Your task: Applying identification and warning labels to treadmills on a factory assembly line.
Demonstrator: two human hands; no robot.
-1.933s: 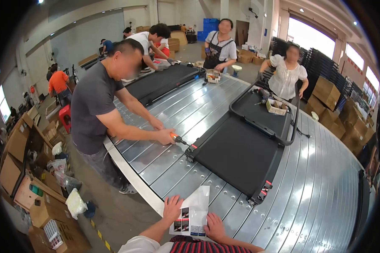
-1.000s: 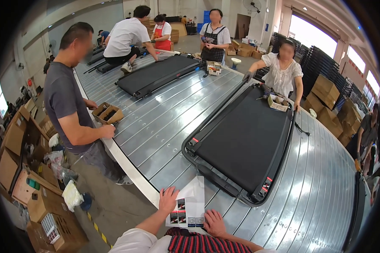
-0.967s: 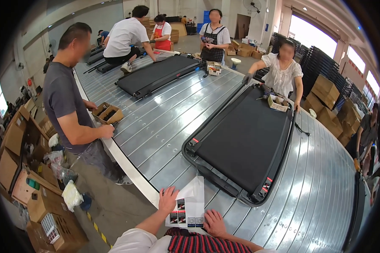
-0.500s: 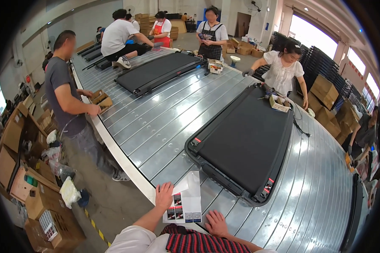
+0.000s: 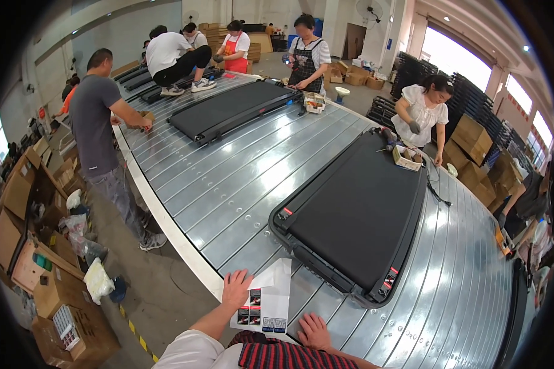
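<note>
A white sheet of stickers (image 5: pixel 281 286) lies at the near edge of the metal-topped table (image 5: pixel 228 215), its upper left part folded over. Small black-and-red stickers (image 5: pixel 249 314) and blue-and-white code labels (image 5: pixel 274 324) show on it. My left hand (image 5: pixel 234 291) rests on the sheet's left side, fingers stretched out beside the folded flap. To the right of the sheet, my right hand (image 5: pixel 314 331) lies flat on the tabletop with fingers apart, holding nothing. Ahead of it is a flat black treadmill (image 5: pixel 357 215) with red-and-black stickers at its corners.
On the treadmill's far end stands a small open box (image 5: pixel 407 157); a black cord (image 5: pixel 437 195) hangs beside it. Another treadmill (image 5: pixel 234 111) lies farther off. Co-workers stand around the table, and one crouches on it (image 5: pixel 169 58). Cartons (image 5: pixel 74 307) fill the left floor.
My view has shifted slightly; both hands keep their places at the sheet and table. The grey-shirted co-worker has turned away toward the table's far side. The co-worker in the white blouse has raised one hand.
</note>
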